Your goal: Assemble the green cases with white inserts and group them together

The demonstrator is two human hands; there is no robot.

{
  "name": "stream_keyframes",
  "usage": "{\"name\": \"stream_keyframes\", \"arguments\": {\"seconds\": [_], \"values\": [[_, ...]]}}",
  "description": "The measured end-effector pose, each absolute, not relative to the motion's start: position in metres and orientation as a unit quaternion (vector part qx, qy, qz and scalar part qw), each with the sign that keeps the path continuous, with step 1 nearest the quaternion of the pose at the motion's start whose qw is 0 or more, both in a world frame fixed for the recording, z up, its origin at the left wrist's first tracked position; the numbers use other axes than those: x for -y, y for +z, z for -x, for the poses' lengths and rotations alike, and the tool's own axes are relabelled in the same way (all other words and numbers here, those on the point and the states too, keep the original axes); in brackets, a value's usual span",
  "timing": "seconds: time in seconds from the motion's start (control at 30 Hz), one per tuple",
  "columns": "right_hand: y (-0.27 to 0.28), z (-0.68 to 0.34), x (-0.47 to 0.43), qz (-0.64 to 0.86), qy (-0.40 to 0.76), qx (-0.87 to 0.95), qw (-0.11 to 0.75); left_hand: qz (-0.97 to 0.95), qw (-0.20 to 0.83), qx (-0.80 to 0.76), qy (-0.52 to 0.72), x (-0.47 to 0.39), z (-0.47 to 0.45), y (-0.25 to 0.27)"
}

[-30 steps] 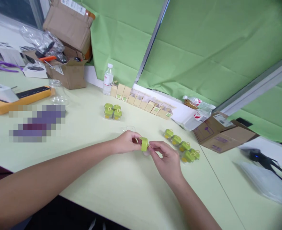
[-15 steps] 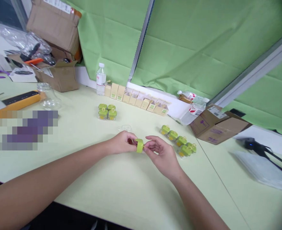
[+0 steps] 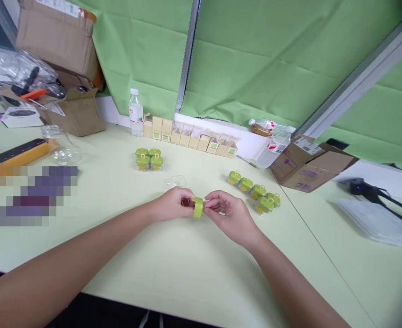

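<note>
Between finger and thumb, my left hand (image 3: 175, 204) grips a green lid (image 3: 198, 207), which is turned on its side. My right hand (image 3: 226, 212) is closed in a pinch at the lid's right face, with fingertips on its small yellow loop, mostly hidden. A clear plastic cup (image 3: 177, 181) rests on the table just beyond my left hand. Farther back stands a cluster of small clear containers with green lids (image 3: 149, 159). A slanting row of the same green-lidded containers (image 3: 251, 189) is to the right of my right hand.
Small beige cartons (image 3: 187, 135) line the back beside an upright water bottle (image 3: 135, 114). A clear jar (image 3: 62, 146) and an open cardboard box (image 3: 73, 111) are left. At right are lying bottles (image 3: 272, 148), another box (image 3: 308, 164) and clear plastic bags (image 3: 371, 223).
My right fingertips have come closer against the lid, covering the yellow bit seen before. The view has shifted slightly; the containers on the table stay where they were.
</note>
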State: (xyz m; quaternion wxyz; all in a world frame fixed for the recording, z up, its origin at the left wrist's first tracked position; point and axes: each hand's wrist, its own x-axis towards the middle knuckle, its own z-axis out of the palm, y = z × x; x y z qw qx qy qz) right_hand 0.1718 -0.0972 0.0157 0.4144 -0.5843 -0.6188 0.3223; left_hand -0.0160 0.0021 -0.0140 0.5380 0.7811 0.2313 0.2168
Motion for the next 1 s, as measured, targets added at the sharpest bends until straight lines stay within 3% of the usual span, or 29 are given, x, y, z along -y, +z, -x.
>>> {"name": "stream_keyframes", "arguments": {"seconds": [0.53, 1.0], "values": [[0.019, -0.173, 0.093, 0.573, 0.451, 0.501, 0.466, -0.783, 0.521, -0.203, 0.272, 0.003, 0.017, -0.013], [0.022, -0.17, 0.1, 0.499, 0.458, 0.586, 0.446, -0.743, 0.562, -0.198, 0.304, 0.006, 0.018, 0.0]]}}
